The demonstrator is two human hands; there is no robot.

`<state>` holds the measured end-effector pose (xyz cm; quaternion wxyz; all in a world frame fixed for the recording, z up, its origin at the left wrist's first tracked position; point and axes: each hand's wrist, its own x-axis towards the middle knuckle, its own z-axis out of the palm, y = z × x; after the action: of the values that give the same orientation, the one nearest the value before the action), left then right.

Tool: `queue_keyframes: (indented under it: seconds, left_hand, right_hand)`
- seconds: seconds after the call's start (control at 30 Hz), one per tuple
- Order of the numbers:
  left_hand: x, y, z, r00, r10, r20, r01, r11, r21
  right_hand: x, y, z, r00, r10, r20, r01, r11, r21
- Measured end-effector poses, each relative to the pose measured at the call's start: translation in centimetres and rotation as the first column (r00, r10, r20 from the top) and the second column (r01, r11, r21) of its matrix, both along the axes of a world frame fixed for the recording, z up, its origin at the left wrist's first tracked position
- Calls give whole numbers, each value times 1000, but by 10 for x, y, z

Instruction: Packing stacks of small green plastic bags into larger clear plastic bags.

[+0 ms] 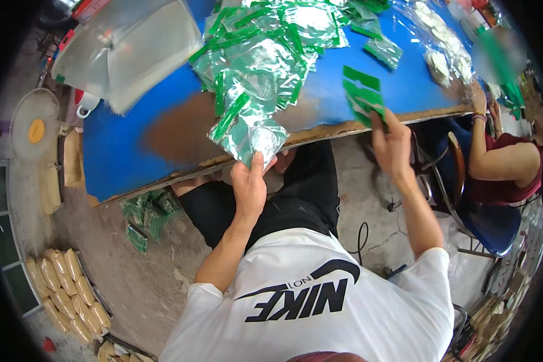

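Note:
My left hand [248, 187] is closed, thumb on top, on the near corner of a clear plastic packet [238, 139] with a green strip. That packet is at the table's front edge, touching a large heap of similar green-and-clear packets [253, 72] that spreads toward the far side. To the right, my right hand [393, 145] pinches the lower end of a green card [362, 90] with a cut-out notch, held over the table edge. The fingertips behind the card are hidden. What lies inside the packets is obscured by glare.
On the blue table [123, 154] stand clear plastic sleeves [148, 51] at far left and bags of white round pieces [446, 42] at far right. A co-worker's arm [479, 123] reaches in at right. Packets [148, 217] and filled tan bags [66, 289] lie on the floor.

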<state>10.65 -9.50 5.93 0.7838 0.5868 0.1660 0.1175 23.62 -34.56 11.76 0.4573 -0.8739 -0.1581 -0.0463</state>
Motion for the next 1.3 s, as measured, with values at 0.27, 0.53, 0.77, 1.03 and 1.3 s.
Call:
queue_keyframes:
  seconds: [0.27,0.53,0.77,1.03,1.3]
  left_hand:
    - [-5,-17,5,974,168,-153,-204,943,-264]
    - [-29,10,-3,991,71,-113,-118,861,-495]
    - [-50,37,-8,979,-55,-196,-89,753,-652]
    - [-43,41,6,986,99,-137,-158,829,-536]
    - [-34,25,-15,977,206,-49,-210,903,-375]
  right_hand:
    - [-35,117,-24,783,616,91,-613,788,-62]
    - [241,-41,-55,812,3,583,242,908,-341]
    - [128,-30,-19,952,267,150,-63,650,-757]
    - [51,-36,-16,696,694,185,-405,592,-696]
    - [-32,107,-9,843,400,358,-312,908,-279]
